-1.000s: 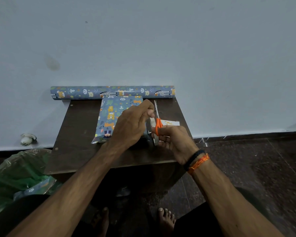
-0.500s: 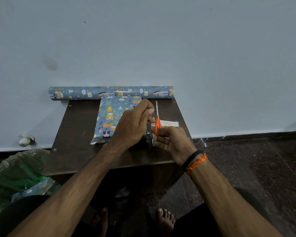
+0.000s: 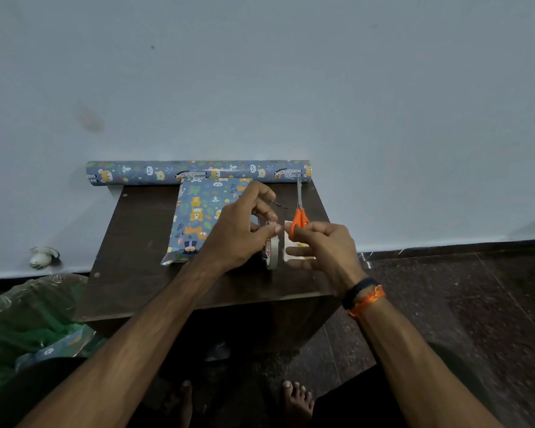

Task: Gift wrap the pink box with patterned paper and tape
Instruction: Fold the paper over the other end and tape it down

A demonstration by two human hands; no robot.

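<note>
Both hands work over the small dark wooden table (image 3: 130,242): the left hand (image 3: 232,233) grips the roll of tape (image 3: 271,248), held upright on edge, with thumb and fingers curled around its rim, while the right hand (image 3: 318,245) holds the orange-handled scissors (image 3: 299,208), fingers curled about the handles and blades pointing away toward the wall. Behind them a roll of patterned paper (image 3: 198,172) lies along the table's far edge against the wall. Just in front of it rests the box (image 3: 198,217), already covered in the same animal-print paper. On the floor at left, a green plastic bag (image 3: 28,322) holds scraps of that paper. A small white card (image 3: 291,257) lies under the right hand.
</note>
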